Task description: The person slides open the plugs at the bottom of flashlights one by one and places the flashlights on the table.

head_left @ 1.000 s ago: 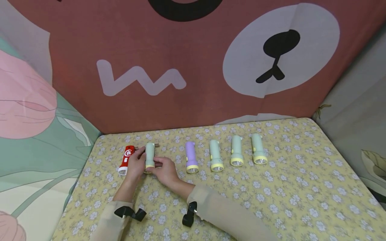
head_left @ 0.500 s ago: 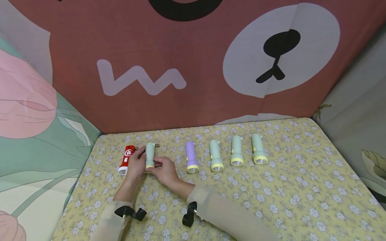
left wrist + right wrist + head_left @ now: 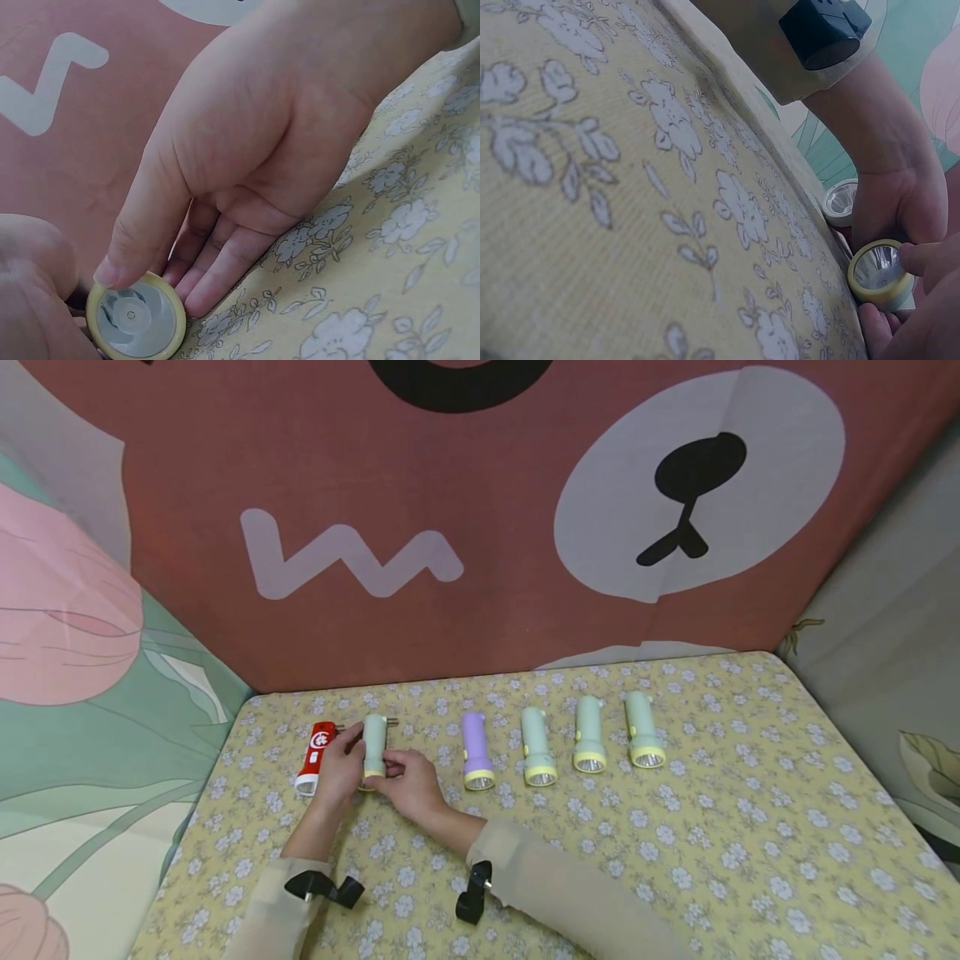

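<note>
A pale green flashlight [image 3: 374,743] with a yellow head ring lies on the flowered cloth, two metal prongs sticking out near its far end. Its round yellow-rimmed head [image 3: 147,330] faces the left wrist view. My left hand [image 3: 341,768] holds its left side, the thumb on the rim and the other fingers along the body. From the right, my right hand [image 3: 412,785] pinches it close to the head [image 3: 877,276]. Just left of my left hand lies a red flashlight [image 3: 317,752] with a white head, also with prongs; the hand covers part of its right side.
Right of my hands, a purple flashlight [image 3: 476,747] and three more green ones [image 3: 536,743] lie in a loose row, heads toward me. The table [image 3: 675,860] has a yellow flowered cloth. A red printed curtain [image 3: 487,610] rises behind it; other fabric hangs at both sides.
</note>
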`<state>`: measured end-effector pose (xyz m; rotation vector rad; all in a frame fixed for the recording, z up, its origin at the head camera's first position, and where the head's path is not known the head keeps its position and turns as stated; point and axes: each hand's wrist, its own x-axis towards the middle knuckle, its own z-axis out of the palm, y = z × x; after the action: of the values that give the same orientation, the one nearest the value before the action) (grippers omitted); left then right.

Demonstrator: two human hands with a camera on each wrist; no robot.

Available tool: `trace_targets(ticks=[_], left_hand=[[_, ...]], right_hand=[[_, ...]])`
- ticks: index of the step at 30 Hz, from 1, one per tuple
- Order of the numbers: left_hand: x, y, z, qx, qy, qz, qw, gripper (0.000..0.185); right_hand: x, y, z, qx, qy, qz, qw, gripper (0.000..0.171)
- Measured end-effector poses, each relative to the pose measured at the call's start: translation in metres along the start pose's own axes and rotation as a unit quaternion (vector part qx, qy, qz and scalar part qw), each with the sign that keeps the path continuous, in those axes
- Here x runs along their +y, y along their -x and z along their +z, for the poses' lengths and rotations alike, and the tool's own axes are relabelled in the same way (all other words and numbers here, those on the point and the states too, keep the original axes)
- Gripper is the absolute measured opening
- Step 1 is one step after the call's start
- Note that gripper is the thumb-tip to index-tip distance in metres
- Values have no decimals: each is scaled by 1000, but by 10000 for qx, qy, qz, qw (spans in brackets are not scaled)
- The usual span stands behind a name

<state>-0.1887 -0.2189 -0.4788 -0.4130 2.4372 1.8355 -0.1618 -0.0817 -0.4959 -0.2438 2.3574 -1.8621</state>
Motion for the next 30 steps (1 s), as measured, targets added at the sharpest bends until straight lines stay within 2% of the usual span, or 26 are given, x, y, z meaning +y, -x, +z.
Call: trace_targets(ticks=[6,14,20,23,30], left_hand=[[2,-1,0,-19,-29,12,10000,48],[6,0,-5,-36,180,-119,9998,50],[14,3,-11,-131,-154,-160,9997,53],[16,6,-15,-199,-256,-10,9995,54],[19,16,-27,-516,-661,410,9956,58]], right_hand=[[-2,-2,-4,-214,-57,174,9996,47],[-9,-1,-11,-692,-28,322,9971,53],[-15,5,-20,-918,740,-112,9930,59],[-15,8,-25,-1031,1173,-329,9872,63],[-21,17,-38,-1345,1794,-818,9711,71]])
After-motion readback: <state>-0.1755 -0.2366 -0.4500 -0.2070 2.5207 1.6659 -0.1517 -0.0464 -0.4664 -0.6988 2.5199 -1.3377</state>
